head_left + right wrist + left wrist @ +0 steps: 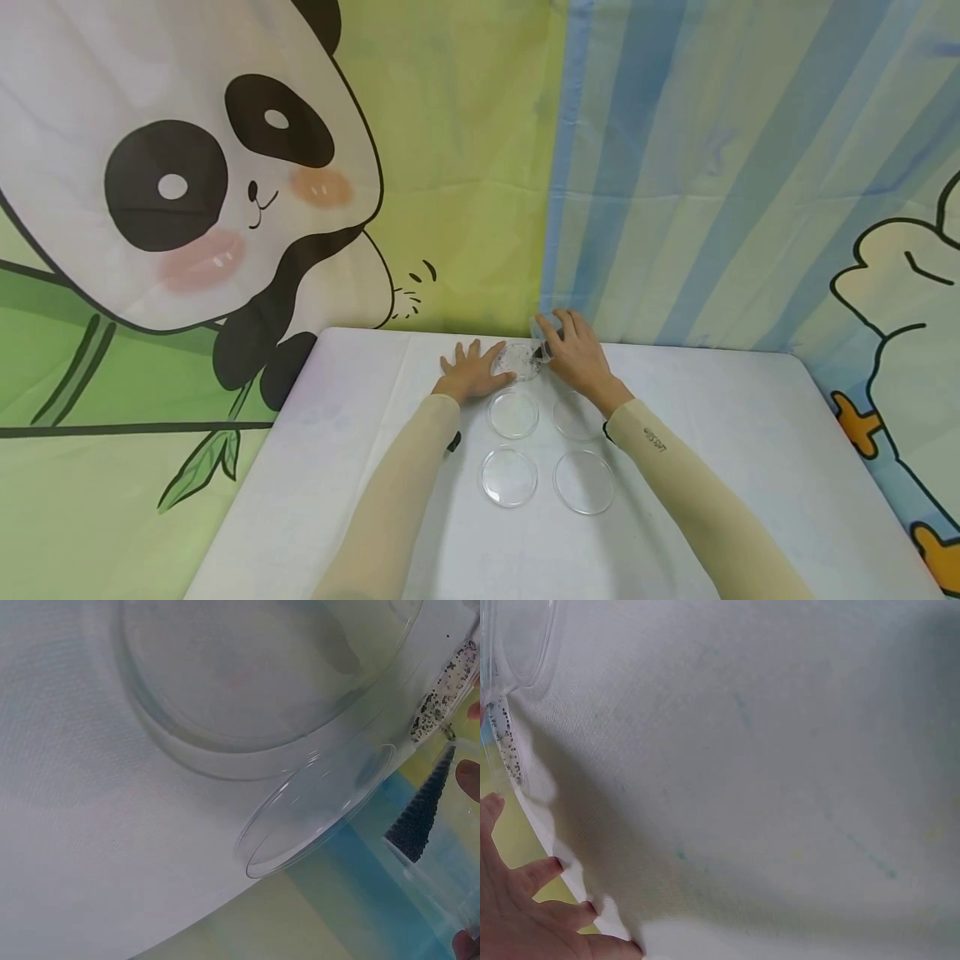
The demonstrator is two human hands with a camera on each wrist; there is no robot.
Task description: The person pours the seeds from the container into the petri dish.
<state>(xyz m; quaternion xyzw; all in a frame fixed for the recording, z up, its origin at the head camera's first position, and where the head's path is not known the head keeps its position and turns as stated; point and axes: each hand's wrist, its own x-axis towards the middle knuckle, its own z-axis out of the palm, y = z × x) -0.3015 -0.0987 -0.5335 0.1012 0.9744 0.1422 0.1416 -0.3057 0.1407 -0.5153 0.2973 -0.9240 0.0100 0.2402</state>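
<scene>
In the head view my right hand (579,354) grips a small clear cup (450,874), tipped toward the left. Small black grains (421,814) lie in a wedge along its side, narrowing toward the cup's lower edge. Just beside that edge is a clear round dish (517,363) with dark specks scattered over its bottom. My left hand (472,372) lies spread on the table at the dish's left side, thumb and forefinger around its rim. From the left wrist view, the left fingertips (547,866) are apart and straight, with the speckled dish partly cut off at the edge.
Nearer to me on the white table (675,433), several clear round dishes stand in two columns, among them a front left dish (509,477) and a front right dish (584,482). A printed panda curtain (450,167) hangs right behind the table's back edge.
</scene>
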